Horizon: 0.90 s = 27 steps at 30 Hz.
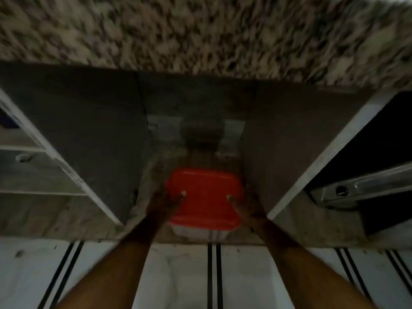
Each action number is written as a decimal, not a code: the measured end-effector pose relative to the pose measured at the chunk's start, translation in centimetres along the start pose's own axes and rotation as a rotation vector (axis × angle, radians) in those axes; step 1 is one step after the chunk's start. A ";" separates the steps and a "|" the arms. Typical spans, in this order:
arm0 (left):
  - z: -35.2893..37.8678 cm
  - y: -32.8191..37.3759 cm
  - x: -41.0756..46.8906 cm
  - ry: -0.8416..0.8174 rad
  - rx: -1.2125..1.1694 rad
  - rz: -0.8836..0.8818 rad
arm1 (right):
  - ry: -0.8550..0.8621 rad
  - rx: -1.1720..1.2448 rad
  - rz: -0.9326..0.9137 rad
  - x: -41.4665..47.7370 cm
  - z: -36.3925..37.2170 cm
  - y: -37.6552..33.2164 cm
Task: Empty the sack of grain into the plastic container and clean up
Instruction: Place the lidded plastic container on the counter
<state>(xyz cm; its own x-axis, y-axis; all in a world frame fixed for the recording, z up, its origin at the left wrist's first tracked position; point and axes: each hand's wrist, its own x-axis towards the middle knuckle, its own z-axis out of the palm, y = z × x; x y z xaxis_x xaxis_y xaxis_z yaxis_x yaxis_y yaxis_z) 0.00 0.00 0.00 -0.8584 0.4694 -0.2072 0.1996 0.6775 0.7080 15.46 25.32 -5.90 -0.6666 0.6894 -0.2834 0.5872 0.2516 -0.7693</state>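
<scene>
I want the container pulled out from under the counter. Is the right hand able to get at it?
Probably yes: the right hand rests against the right side of the container, thumb on its red lid, nothing between them.

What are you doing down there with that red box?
A person holds the plastic container, its red lid on, with the left hand and the right hand at its two sides, thumbs on top. It is low in the open cupboard under the speckled countertop.
</scene>
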 end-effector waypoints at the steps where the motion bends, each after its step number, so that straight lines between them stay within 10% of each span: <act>1: 0.7 -0.9 0.9 -0.005 -0.051 -0.073 | 0.009 0.069 0.000 -0.1 0.3 -0.6; 12: -1.3 -1.1 -4.2 -0.009 -0.226 -0.386 | -0.102 0.243 0.110 -6.0 -1.0 -3.4; 27: -28.9 24.5 -31.2 0.130 -0.219 -0.446 | 0.080 0.168 0.189 -36.2 -23.7 -31.2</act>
<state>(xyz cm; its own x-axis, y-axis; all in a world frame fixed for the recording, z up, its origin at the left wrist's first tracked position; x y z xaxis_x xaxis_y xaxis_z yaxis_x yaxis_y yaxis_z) 17.99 -14.45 43.34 -0.8921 0.0779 -0.4451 -0.2908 0.6549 0.6975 32.19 8.67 41.93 -0.5098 0.7667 -0.3903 0.6090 0.0012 -0.7932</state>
